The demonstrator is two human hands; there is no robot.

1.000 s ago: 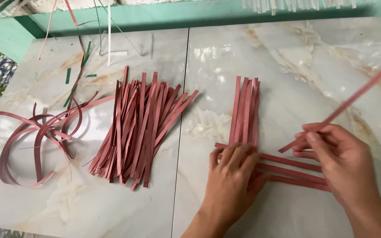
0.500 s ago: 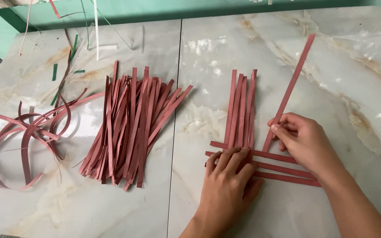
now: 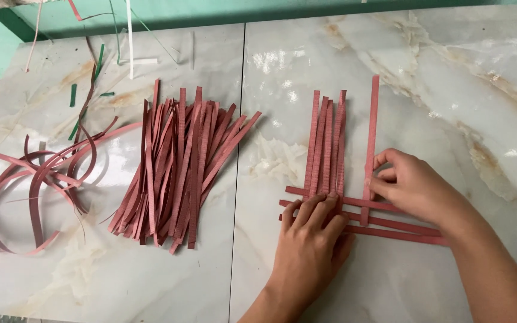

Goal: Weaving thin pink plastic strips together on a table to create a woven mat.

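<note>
Several dark red flat strips (image 3: 327, 140) lie upright side by side on the marble table, crossed near their lower ends by three horizontal red strips (image 3: 402, 226). My left hand (image 3: 310, 236) presses flat on the crossing, fingers spread over the strips. My right hand (image 3: 411, 186) pinches one more upright red strip (image 3: 372, 128), which stands apart to the right of the bundle and crosses the horizontal ones.
A loose pile of straight red strips (image 3: 178, 161) lies left of centre. Long curled red strips (image 3: 37, 179) sprawl at the far left. Green and white scraps (image 3: 100, 60) lie near the table's back edge (image 3: 222, 18). A seam (image 3: 239, 179) divides the two marble slabs.
My right hand swung the long strip from a slant pointing up right to upright beside the bundle and set it across the horizontal strips. My left hand stayed pressed on the crossing.
</note>
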